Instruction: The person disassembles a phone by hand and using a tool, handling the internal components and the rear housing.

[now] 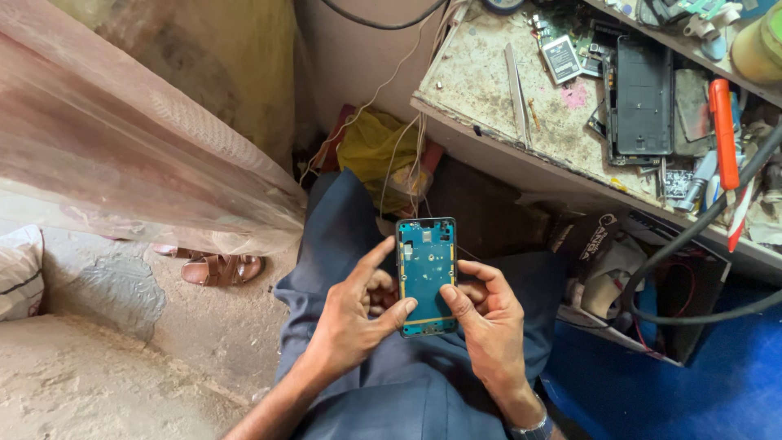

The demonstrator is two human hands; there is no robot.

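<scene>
An opened phone (426,273) with its back cover off shows a teal circuit board in a dark frame. I hold it upright over my lap. My left hand (358,314) grips its left edge, thumb on the lower board and index finger along the side. My right hand (487,314) holds the right edge, thumb pressing the lower right of the board. Both hands rest above my dark blue trousers (407,383).
A worn workbench (489,90) stands at upper right with tweezers (516,90), a black phone housing (643,94), an orange-handled tool (722,134), small parts and black cables (700,228). A yellow cloth (375,147) lies below it. A sandal (216,267) sits on the dusty floor.
</scene>
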